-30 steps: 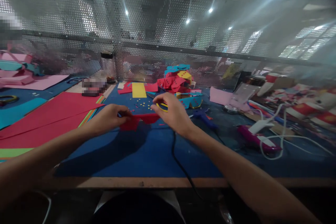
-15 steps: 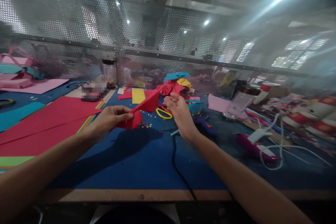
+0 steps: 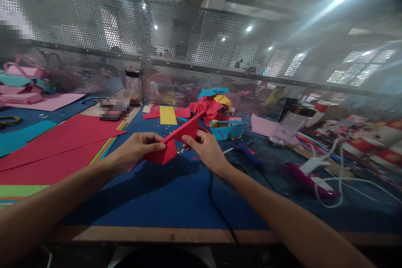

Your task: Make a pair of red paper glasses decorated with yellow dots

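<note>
Blue matting [image 3: 163, 201] covers the bench below a perforated screen [image 3: 188, 50]. Just above it my left hand [image 3: 138, 148] and right hand [image 3: 205, 148] both pinch the red paper piece [image 3: 165, 155], which already has folds and a long point toward 1 o'clock, so I judge the folding partly done. Open room is at 6 o'clock up to the wooden bench edge [image 3: 141, 234], except for a black cable [image 3: 216, 205]; red sheets [image 3: 63, 142] lie at 9 o'clock and a paper pile [image 3: 213, 106] at 12.
</note>
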Demonstrator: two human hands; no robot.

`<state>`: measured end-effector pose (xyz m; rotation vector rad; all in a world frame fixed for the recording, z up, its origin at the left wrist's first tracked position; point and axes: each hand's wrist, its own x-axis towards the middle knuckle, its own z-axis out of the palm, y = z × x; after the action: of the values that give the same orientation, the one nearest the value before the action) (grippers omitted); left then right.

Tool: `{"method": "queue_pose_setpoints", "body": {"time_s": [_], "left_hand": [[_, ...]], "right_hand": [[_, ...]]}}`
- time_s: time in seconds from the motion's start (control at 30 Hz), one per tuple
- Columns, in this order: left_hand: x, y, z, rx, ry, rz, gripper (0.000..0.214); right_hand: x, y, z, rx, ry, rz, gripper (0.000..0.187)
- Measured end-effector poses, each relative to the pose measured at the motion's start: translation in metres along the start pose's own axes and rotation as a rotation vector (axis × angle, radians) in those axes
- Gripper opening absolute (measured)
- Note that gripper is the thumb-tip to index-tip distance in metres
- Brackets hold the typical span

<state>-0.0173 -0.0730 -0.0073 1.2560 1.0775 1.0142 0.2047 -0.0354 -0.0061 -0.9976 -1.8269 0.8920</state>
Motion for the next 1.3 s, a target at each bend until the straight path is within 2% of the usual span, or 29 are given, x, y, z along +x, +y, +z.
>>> {"method": "queue_pose_setpoints", "body": {"time_s": [0.17,0.33,0.53,0.63,0.73,0.83,0.93,1.03,1.1,1.3], "left_hand": [[-0.001,-0.002,-0.001,-0.021,-0.020,-0.002,0.026],[-0.002,-0.001,-0.001,-0.015,-0.020,-0.027,0.027],[-0.004,-0.001,-0.002,0.025,-0.014,-0.045,0.031],[-0.004,-0.003,-0.002,0.094,0.017,-0.075,0.034],[-0.003,-0.004,-0.001,0.128,0.045,-0.112,0.035],[-0.001,-0.006,0.000,0.167,0.074,-0.141,0.034],[0.001,-0.009,0.001,0.183,0.082,-0.158,0.035],[0.001,-0.010,0.001,0.201,0.081,-0.179,0.034],[0.000,-0.010,0.002,0.219,0.075,-0.178,0.034],[0.001,-0.011,0.000,0.246,0.049,-0.222,0.046]], "right_hand": [[0.001,0.001,0.000,-0.001,-0.016,0.006,0.030],[-0.001,0.002,0.002,0.025,-0.099,-0.015,0.040],[0.004,0.005,-0.003,-0.142,-0.094,-0.072,0.049],[0.015,0.002,-0.026,-0.279,-0.007,-0.085,0.043],[0.020,-0.003,-0.066,-0.519,0.117,-0.045,0.027],[0.010,-0.001,-0.105,-0.805,0.190,0.084,0.020],[-0.010,0.012,-0.130,-1.050,0.159,0.239,0.015],[-0.029,0.029,-0.141,-1.209,0.086,0.372,0.016],[-0.036,0.038,-0.142,-1.277,0.049,0.434,0.023],[-0.039,0.050,-0.140,-1.360,0.020,0.547,0.039]]}}
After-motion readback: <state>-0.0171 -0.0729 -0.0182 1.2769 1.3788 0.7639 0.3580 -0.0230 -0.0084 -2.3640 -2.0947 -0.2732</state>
